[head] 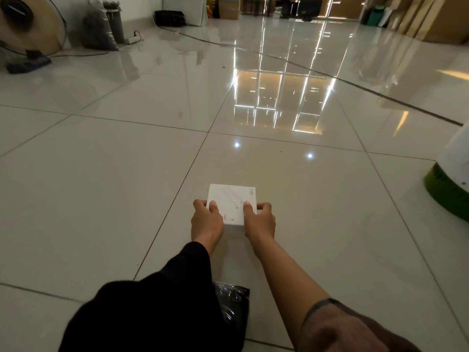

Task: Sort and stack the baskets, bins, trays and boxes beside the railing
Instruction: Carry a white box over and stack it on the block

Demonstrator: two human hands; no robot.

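**Both hands on a white box over the tiled floor**

Nearest the camera, a black bag point(234, 308) lay crumpled on the floor point(101, 199), showing between the two forearms. The left arm wore a black sleeve point(157, 301) down to the wrist; the right forearm was bare, with a darker cuff pushed up near the elbow.

Farther out, the left hand point(206, 219) and the right hand point(260, 221) each had a grip on the box point(232, 199), grasping it from opposite sides, thumbs laid on its top face and fingers curled round its edges. The box was white, square and flat, with faint print on its lid. It sat level, low over a pale glossy tile; whether it touched the floor could not be told.

To the right, well apart from the box, stood a white bin point(454, 174) with a green base, cut off by the frame edge.

Far left, a large wooden spool point(33, 24) leaned by the wall, with a dark sack point(97, 29) beside it and a power strip point(133, 39) on the floor. At the far end stood a cardboard carton point(228, 8).
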